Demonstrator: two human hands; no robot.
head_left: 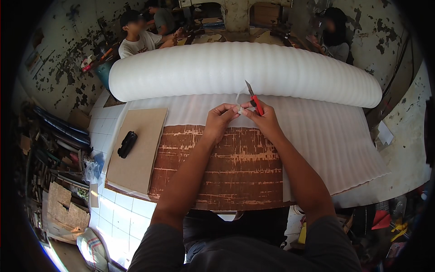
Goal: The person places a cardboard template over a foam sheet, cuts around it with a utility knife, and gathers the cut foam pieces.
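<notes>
My left hand (219, 121) and my right hand (268, 122) meet over the table, fingertips pinched around a small pale piece (239, 109). A thin whitish strip (238, 96) sticks up from it; whether it is tape or foam is too small to tell. Tucked in my right hand is a red utility knife (258, 105), its blade out and pointing up and slightly left. Beneath my hands lies a translucent white foam sheet (326, 136), unrolled from a thick foam roll (244, 68). Between my forearms shows a scuffed brown board (226, 177).
A flat cardboard sheet (140, 170) lies on the left of the table, with a black elongated object (127, 144) on it. Beyond the roll, several people sit at work. Piled scraps (63, 199) fill the floor at left; assorted items (385, 222) lie at lower right.
</notes>
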